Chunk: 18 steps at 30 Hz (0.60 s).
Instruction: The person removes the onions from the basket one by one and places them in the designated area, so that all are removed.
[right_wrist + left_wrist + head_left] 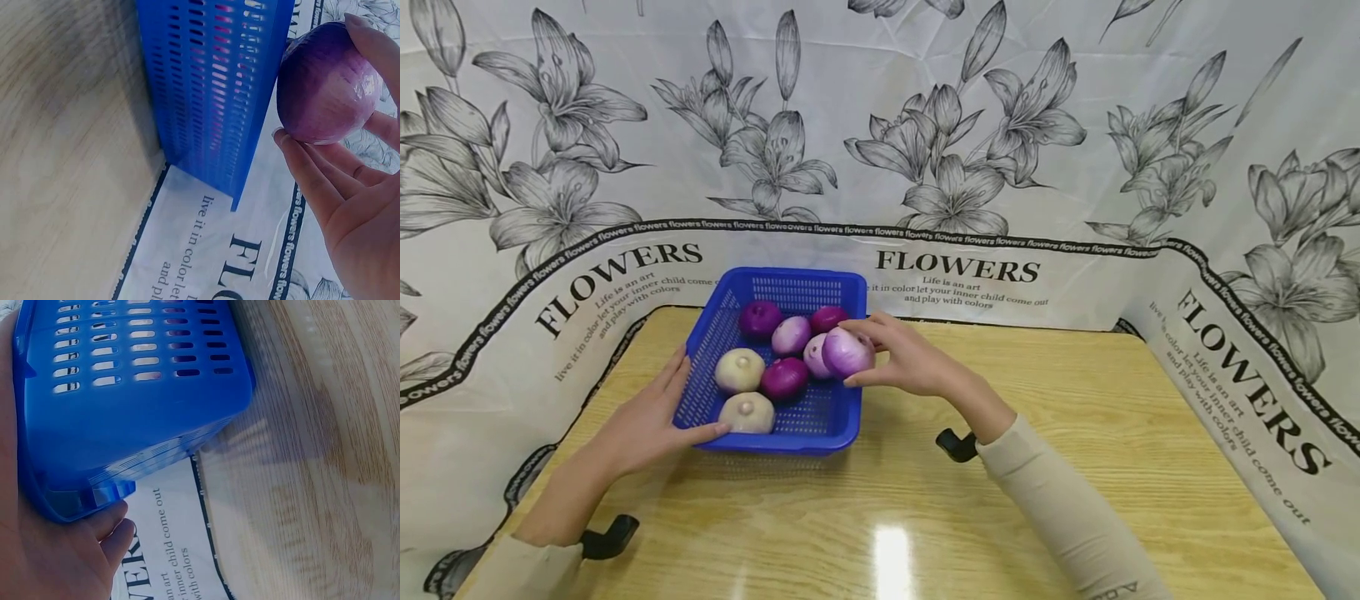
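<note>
A blue plastic basket (820, 442) with slotted walls stands on the table and holds several purple onions (785, 379). Two whitish onions (740, 370) lie in its left part, one in front of the other. My left hand (643, 421) grips the basket at its front left, thumb over the front rim and fingers along the left side; in the left wrist view the fingertips (115, 531) bend round the rim. Between thumb and fingers, my right hand (910, 354) holds a shiny purple onion (328, 84) at the height of the basket's right rim.
The wooden table (1037, 500) extends in front and to the right of the basket. A white cloth (970, 200) printed with flowers and lettering hangs close behind it and along both sides. Black wrist mounts (610, 537) show at both sleeves.
</note>
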Motion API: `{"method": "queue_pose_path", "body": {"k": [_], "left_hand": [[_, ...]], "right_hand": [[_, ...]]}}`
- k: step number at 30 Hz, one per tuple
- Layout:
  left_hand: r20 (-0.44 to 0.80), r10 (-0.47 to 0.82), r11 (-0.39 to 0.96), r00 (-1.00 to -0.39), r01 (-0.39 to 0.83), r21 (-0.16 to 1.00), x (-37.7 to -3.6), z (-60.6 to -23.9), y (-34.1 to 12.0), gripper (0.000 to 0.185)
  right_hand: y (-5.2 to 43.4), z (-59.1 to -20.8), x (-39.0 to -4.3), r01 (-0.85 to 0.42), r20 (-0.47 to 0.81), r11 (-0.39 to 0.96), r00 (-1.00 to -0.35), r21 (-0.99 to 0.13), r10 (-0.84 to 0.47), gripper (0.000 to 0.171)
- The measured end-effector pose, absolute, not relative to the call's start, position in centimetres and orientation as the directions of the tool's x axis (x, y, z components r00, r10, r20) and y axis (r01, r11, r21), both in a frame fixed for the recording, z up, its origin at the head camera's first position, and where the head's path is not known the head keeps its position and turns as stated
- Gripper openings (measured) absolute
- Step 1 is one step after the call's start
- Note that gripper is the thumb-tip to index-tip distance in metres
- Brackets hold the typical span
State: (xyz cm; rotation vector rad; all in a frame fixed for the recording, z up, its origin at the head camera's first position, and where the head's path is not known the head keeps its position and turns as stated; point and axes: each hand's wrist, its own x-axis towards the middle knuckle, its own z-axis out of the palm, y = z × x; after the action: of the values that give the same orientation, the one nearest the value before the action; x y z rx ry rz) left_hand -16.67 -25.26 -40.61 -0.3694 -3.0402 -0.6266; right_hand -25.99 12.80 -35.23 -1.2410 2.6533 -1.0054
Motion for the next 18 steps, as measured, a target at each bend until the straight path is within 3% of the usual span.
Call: {"method": "queue_pose_path", "body": {"k": [18], "left_hand": [[0.051,0.229,0.895,-0.972,0.231,0.382,-16.5,-40.6,-25.2,0.122]], "right_hand": [[16.6,-35.8,-26.8,-0.609,0.243,0.49,-0.747,-0.623,-0.619,0.074]]}}
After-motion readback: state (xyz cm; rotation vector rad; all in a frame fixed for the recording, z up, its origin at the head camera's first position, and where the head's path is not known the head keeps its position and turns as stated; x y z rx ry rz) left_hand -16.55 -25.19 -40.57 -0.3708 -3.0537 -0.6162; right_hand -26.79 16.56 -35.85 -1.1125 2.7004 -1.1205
